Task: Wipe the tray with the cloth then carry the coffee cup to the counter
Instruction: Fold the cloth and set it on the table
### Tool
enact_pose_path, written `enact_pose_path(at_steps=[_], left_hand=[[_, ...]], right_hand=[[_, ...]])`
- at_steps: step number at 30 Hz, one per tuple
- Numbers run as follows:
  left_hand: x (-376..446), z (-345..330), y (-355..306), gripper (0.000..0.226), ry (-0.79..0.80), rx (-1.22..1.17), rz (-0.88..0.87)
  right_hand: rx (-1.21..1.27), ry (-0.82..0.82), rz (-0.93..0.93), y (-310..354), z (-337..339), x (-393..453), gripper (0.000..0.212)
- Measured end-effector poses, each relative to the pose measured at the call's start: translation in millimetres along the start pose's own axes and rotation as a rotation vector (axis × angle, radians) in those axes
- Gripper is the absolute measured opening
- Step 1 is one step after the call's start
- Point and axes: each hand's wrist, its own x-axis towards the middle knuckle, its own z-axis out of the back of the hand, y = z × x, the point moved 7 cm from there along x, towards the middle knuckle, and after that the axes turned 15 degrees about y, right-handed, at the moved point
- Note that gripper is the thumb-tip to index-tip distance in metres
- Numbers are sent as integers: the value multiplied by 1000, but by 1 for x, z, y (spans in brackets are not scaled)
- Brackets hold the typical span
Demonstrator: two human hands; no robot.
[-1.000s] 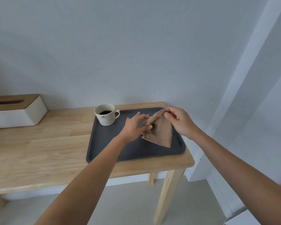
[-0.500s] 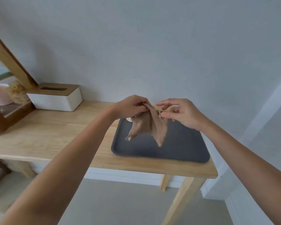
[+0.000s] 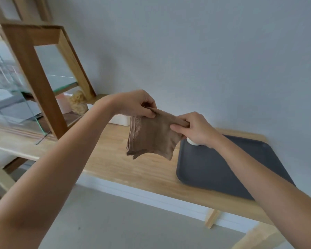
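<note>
While no label or writing can be read anywhere, the far left shows a wooden-framed glass cabinet (image 3: 34, 83) standing on the wooden table (image 3: 115, 159), with a pale pink container (image 3: 63, 105) and a jar of something pale and curly (image 3: 78, 103) behind its glass. Just right of it, a white box (image 3: 121, 121) sits against the wall, mostly hidden by the left forearm. The left hand (image 3: 135, 105) pinches the top left edge of the brown cloth (image 3: 151, 139); the right hand (image 3: 194, 128) pinches its top right edge, so the cloth hangs folded between them, above the table and left of the dark grey tray (image 3: 223, 169). Only a white sliver of the coffee cup (image 3: 192, 141) shows under the right hand, on the tray's far left corner.
</note>
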Motion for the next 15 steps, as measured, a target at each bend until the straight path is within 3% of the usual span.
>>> enact_pose_path(at_steps=[2, 4, 7, 9, 12, 15], left_hand=[[-8, -1, 27, 11, 133, -64, 10], [-8, -5, 51, 6, 212, -126, 7], [6, -9, 79, 6, 205, -157, 15], [16, -5, 95, 9, 97, -195, 20], [23, 9, 107, 18, -190, -275, -29], [20, -4, 107, 23, -332, -212, -76]], right_hand=[[98, 85, 9, 1, -2, 13, 12], [111, 128, -8, -2, -6, 28, 13], [51, 159, -96, -11, -12, 51, 17], [-24, 82, -110, -16, -8, 60, 25], [-35, -90, -67, -22, -1, 61, 23], [-4, -113, -73, -41, -20, 54, 21]])
